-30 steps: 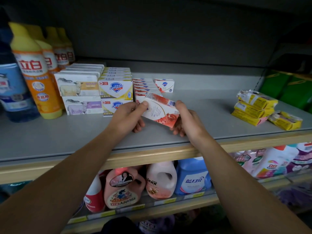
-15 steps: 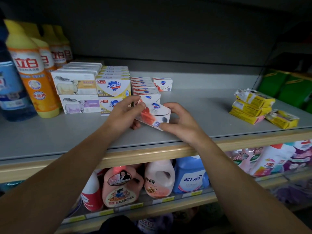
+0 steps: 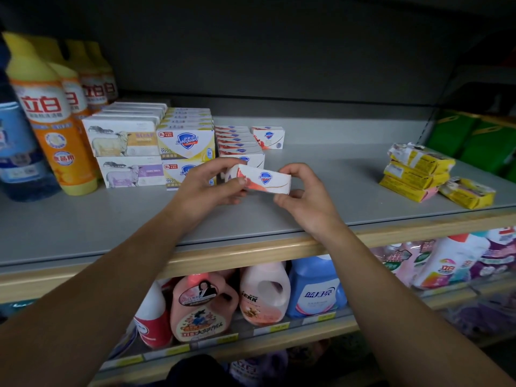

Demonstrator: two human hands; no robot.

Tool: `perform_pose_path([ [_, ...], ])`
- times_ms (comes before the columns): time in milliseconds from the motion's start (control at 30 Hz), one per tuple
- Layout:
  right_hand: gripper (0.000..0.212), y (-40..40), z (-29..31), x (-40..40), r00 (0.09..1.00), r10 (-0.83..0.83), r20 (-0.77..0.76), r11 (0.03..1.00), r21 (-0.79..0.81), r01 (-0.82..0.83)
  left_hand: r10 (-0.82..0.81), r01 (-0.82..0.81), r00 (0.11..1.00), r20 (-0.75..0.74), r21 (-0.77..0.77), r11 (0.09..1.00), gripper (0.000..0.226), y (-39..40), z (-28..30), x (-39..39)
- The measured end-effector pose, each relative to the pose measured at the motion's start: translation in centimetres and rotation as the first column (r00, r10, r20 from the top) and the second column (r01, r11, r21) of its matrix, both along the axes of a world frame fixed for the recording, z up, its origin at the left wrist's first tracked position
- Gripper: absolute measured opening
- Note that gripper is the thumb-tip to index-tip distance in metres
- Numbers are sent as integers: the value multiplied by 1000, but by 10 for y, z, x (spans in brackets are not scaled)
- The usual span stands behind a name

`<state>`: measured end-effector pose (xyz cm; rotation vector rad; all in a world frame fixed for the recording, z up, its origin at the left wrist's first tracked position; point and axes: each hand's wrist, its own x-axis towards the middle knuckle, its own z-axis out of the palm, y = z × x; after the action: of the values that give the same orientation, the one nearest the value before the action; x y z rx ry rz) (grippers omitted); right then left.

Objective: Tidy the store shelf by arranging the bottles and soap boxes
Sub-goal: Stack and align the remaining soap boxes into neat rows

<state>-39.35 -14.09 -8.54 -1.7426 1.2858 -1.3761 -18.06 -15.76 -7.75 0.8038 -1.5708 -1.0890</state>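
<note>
Both hands hold one white and red Safeguard soap box (image 3: pixel 265 181) just above the grey shelf (image 3: pixel 117 227). My left hand (image 3: pixel 208 187) grips its left end and my right hand (image 3: pixel 303 195) pinches its right end. The box faces me with its long front side showing. Directly behind it stands a row of matching red and white soap boxes (image 3: pixel 238 146), and one more such box (image 3: pixel 268 137) sits alone to their right. Left of that row are stacked yellow Safeguard boxes (image 3: pixel 185 141) and white sheep-picture soap boxes (image 3: pixel 122 139).
Orange and yellow detergent bottles (image 3: pixel 53 121) and a blue bottle (image 3: pixel 16 152) stand at the far left. A pile of yellow soap packets (image 3: pixel 418 174) lies at the right, with green packs (image 3: pixel 474 141) behind. Laundry jugs (image 3: pixel 262 291) fill the lower shelf.
The box was turned from tilted with its broad face up to level with its long front side towards me. Both hands carried it slightly back towards the red and white row.
</note>
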Motion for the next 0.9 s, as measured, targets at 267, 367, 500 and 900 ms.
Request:
perform_pose_path([
  [267, 40, -7, -5, -1, 986, -147, -79, 984, -110, 138, 364, -294, 897, 249, -278, 914, 21, -5, -10, -8],
  [367, 48, -12, -5, 2, 968, -196, -159, 979, -94, 183, 503, -363, 796, 337, -399, 842, 31, -2, -10, -8],
  [500, 55, -15, 4, 4, 888, -239, -392, 956, -255, 145, 576, -358, 641, 507, -467, 809, 26, 4, -3, -7],
  [900, 46, -62, 8, 33, 652, -316, -689, 931, -358, 74, 378, -139, 323, 867, -352, 926, 92, 23, -15, 26],
])
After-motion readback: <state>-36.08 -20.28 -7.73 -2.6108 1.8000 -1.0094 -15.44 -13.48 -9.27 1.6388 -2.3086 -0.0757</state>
